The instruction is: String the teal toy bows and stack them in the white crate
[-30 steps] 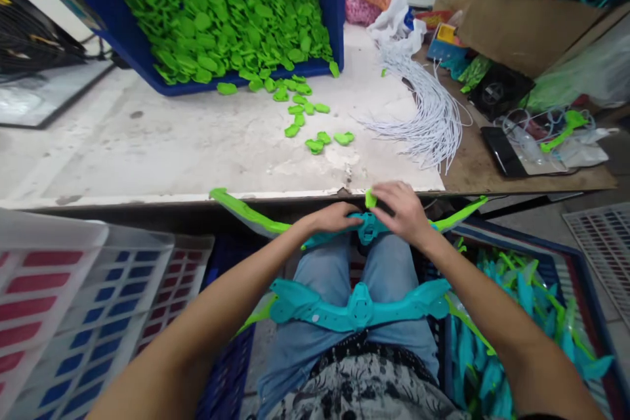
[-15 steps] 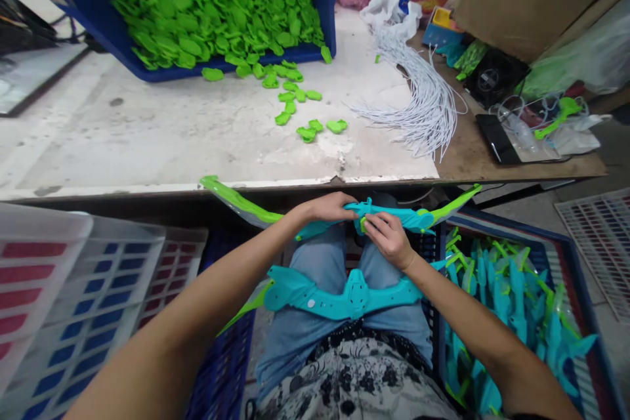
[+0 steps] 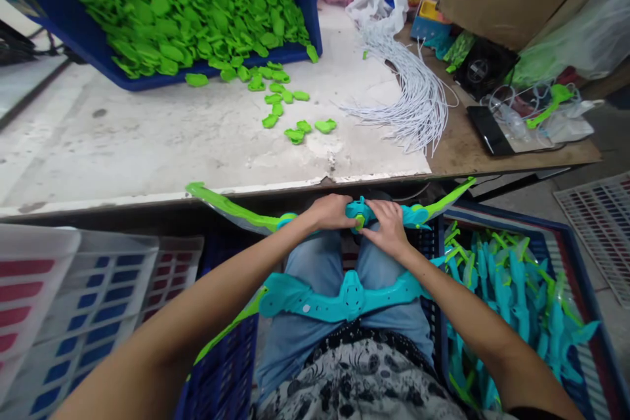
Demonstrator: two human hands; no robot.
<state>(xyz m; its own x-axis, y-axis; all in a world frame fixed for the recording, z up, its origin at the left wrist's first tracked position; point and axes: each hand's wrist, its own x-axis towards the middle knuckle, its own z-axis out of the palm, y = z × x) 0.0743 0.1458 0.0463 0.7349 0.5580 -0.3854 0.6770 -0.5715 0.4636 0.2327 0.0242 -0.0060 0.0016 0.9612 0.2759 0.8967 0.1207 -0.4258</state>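
A turquoise toy bow with green limbs (image 3: 416, 215) spans across above my knees, just below the table's front edge. My left hand (image 3: 333, 211) is closed round its middle from the left. My right hand (image 3: 386, 226) grips the same middle from the right, thumb near a small green piece (image 3: 360, 220) that sits at the bow's centre between both hands. A second turquoise bow (image 3: 352, 298) lies across my thighs, its left green limb passing beside my left forearm; neither hand touches it.
Ahead on the white table (image 3: 197, 151) are a blue bin (image 3: 132, 82) of green pieces, several loose green pieces (image 3: 295, 134) and a bundle of white cords (image 3: 418, 105). A crate (image 3: 585, 275) of bows stands at right, white baskets (image 3: 113, 302) at left.
My right hand has shifted from pinching at the small green piece to lying over the bow's middle, and the piece shows more clearly. The view has moved slightly, so the table appears farther left.
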